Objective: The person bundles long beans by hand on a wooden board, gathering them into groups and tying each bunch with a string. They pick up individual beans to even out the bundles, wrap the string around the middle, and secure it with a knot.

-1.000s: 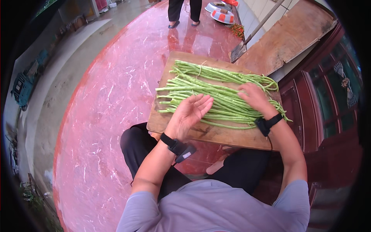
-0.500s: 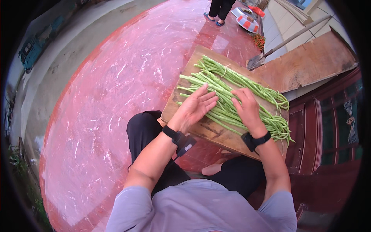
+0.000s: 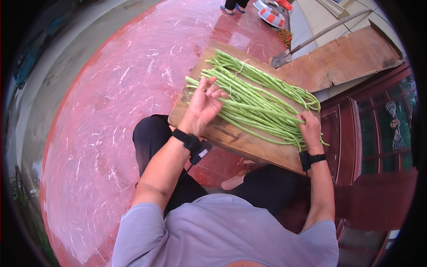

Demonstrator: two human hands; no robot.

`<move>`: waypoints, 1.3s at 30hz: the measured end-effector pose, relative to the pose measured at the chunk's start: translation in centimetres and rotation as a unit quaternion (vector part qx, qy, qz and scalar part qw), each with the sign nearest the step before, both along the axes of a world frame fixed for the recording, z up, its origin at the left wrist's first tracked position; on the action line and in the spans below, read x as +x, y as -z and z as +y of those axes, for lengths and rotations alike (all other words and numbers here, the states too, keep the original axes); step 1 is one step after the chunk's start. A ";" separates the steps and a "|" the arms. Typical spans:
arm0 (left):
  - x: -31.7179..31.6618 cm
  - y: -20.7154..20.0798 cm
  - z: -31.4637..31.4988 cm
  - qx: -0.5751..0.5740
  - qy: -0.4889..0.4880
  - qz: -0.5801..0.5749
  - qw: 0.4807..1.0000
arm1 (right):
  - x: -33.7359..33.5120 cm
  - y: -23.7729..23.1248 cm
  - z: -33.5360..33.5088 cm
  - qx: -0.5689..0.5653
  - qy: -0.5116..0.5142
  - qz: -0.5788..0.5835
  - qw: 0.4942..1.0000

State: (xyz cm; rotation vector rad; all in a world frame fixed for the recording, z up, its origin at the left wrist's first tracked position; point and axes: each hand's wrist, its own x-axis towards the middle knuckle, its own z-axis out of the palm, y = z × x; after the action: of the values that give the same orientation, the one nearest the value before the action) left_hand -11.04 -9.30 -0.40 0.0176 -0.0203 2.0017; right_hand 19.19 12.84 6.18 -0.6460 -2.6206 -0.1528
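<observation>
Long green beans lie in two bunches across a worn wooden board. The far bunch has a pale tie around it near its left end. My right hand is closed on long beans at the right end of the near bunch, lifting a few slightly. Over that bunch's left end is my left hand, palm turned up and fingers loosely curled but apart; the beans pass beside its palm. A black band with a small device sits on each wrist.
A shovel leans by the wall beyond the board, next to a plywood sheet. Dark red doors stand at right. Farther off are a red-and-white basin, a heap of small red-green things and another person's feet.
My right hand has moved right along the beans to their right end and closed there. My left hand has shifted left, its fingers curling more. The view has shifted slightly.
</observation>
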 end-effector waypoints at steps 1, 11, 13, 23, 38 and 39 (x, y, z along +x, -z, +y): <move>-0.2 0.1 0.1 0.014 0.012 0.002 1.000 | 0.4 -0.6 0.6 0.002 0.006 -0.001 1.000; 0.9 1.1 0.7 0.033 0.056 -0.066 0.996 | 1.7 -12.2 -4.2 0.223 0.018 0.194 0.955; 1.1 0.7 0.3 0.017 0.050 -0.070 0.996 | 3.1 -11.8 -2.9 0.267 0.038 0.076 0.960; 2.9 -0.4 1.1 -0.145 0.062 0.028 0.987 | 0.3 -2.9 -0.4 -0.095 0.024 -0.077 0.992; 1.4 0.5 1.4 -0.145 0.033 0.098 0.984 | -18.3 3.5 -3.4 -0.243 -0.075 -0.042 0.966; 1.4 0.3 1.5 -0.146 0.037 0.099 0.984 | -18.2 3.9 -2.9 -0.243 -0.073 -0.043 0.966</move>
State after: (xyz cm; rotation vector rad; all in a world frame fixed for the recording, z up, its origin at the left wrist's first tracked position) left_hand -9.65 -7.84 -0.72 0.0276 0.3935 1.9025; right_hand 1.03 9.97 2.25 -0.6037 -2.7934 0.5334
